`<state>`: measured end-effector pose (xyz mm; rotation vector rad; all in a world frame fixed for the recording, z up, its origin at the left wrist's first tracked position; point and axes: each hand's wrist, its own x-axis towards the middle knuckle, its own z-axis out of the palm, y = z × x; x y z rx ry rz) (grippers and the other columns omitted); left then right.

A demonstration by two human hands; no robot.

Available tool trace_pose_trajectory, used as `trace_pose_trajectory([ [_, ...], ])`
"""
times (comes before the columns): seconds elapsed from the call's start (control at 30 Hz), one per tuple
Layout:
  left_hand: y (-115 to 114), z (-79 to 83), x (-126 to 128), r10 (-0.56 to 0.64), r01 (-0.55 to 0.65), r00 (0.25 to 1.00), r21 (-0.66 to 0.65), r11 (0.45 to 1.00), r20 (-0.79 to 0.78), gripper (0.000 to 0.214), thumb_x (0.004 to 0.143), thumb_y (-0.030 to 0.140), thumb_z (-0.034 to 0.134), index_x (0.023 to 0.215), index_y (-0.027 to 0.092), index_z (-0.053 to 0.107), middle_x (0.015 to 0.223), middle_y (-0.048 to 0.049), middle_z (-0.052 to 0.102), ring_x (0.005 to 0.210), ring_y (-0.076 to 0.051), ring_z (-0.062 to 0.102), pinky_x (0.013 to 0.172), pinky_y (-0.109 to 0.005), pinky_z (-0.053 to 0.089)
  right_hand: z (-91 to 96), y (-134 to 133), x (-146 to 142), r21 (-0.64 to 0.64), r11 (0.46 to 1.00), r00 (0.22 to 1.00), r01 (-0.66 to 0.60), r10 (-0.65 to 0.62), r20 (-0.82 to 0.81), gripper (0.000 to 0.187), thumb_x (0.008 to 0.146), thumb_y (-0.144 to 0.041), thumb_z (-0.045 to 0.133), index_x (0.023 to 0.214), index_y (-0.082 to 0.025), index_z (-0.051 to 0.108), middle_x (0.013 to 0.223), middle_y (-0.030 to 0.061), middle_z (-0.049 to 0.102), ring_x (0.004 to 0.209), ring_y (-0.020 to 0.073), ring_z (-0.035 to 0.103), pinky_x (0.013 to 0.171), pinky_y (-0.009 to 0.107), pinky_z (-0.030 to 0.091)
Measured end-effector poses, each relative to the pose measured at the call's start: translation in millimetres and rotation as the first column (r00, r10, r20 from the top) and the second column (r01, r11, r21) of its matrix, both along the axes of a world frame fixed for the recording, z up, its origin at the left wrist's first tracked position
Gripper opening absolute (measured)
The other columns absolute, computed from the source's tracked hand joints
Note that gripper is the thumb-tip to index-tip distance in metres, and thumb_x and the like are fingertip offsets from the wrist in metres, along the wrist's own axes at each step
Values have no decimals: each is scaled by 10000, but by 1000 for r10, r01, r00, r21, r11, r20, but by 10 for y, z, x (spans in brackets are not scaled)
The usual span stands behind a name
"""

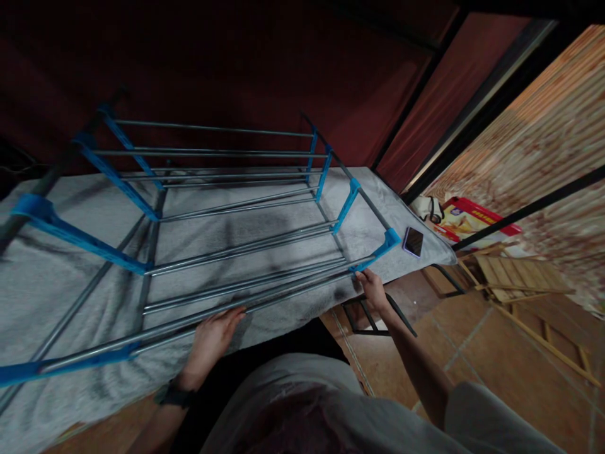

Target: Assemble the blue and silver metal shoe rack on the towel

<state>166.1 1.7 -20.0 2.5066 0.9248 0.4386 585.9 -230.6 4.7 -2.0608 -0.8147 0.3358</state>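
Note:
A rack frame of grey metal tubes and blue plastic brackets (97,246) lies across a grey cloth-covered surface. My left hand (215,337) is closed around a metal tube (278,290) along the near side, at about its middle, with the fingertips partly hidden. Farther right, my right hand (372,291) grips the same near side at its right end. Its fingers press just under the blue corner bracket (384,246), where the tubes meet it. At the left, the near tube runs into another blue bracket (89,359).
A phone (413,242) lies on the grey cloth (265,221) right of the rack. Beyond it are a red and yellow box (477,221) and a folded wooden chair (524,274). Black metal posts (428,104) and a dark red wall (212,63) border the surface. Below is tiled floor (454,321).

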Motion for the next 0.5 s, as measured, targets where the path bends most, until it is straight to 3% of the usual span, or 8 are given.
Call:
trace_pose_trajectory([
  [0.17, -2, -67, -16, 7, -7, 1000, 0, 1000, -1, 513, 1013, 545, 380, 1093, 250, 791, 1070, -81, 802, 918, -273, 755, 831, -404, 592, -26, 23, -21, -10, 1000, 1000, -10, 10, 3, 511, 867, -691, 525, 848, -193, 639, 705, 29, 636, 706, 187, 540, 681, 299, 424],
  [0.3, -3, -99, -16, 8, -10, 999, 45, 999, 50, 490, 1020, 522, 390, 1076, 244, 790, 1036, -83, 805, 890, -268, 757, 836, -408, 596, -12, 80, -31, -35, 998, 996, 46, -43, 79, 619, 834, -818, 481, 733, -218, 601, 592, 17, 574, 581, 166, 481, 606, 301, 381],
  [0.4, -21, -32, 1, -21, 15, 995, 64, 998, 101, 470, 1025, 511, 401, 1120, 244, 776, 1037, -81, 801, 930, -269, 751, 852, -410, 597, 23, 121, -46, -23, 996, 989, 81, -77, 128, 687, 796, -900, 448, 643, -237, 547, 528, 16, 531, 518, 154, 439, 563, 303, 352],
  [0.5, -99, 62, -78, 1, -15, 986, 84, 996, 168, 429, 1012, 517, 451, 1175, 255, 750, 1091, -79, 783, 997, -280, 728, 888, -439, 590, 53, 135, -73, 3, 997, 990, 71, -71, 123, 715, 806, -910, 428, 695, -222, 589, 574, 40, 593, 528, 164, 480, 560, 298, 370],
])
